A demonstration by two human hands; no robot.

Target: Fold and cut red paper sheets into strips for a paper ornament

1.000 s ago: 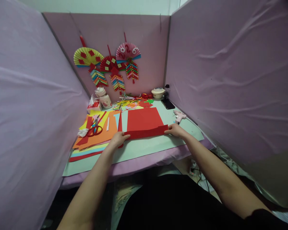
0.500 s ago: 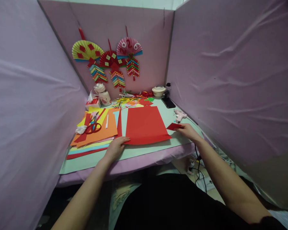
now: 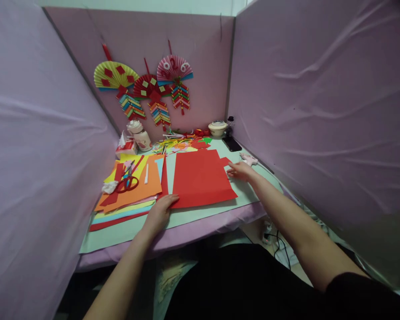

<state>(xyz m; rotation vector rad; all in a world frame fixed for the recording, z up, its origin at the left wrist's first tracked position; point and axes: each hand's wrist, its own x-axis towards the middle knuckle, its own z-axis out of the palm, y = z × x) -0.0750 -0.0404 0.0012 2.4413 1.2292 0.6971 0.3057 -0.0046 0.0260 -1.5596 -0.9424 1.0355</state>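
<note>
A large red paper sheet (image 3: pixel 200 180) lies in front of me on the pale green tabletop. My left hand (image 3: pixel 162 213) grips its near left corner, fingers over the edge. Just past the sheet's right edge is a small red paper piece (image 3: pixel 224 161). My right hand (image 3: pixel 242 171) is beside that piece, a fingertip at its right corner and the other fingers apart below it. Left of the sheet, red-handled scissors (image 3: pixel 128 181), a white pen (image 3: pixel 146 174) and a crumpled white tissue (image 3: pixel 110 187) rest on a stack of coloured paper (image 3: pixel 150 189).
A pink glue gun (image 3: pixel 248 159) and a black phone (image 3: pixel 231 144) are at the right. Paper scraps (image 3: pixel 176 144), a lidded pot (image 3: pixel 218 128), a bottle (image 3: pixel 140 135) and a tissue box (image 3: pixel 126 146) line the back. Paper fan ornaments (image 3: pixel 151 89) hang on the rear partition.
My right hand has moved left, bringing the small red piece to the large sheet's right edge, and its fingers have spread. My left hand stays at the sheet's corner. The view has shifted slightly.
</note>
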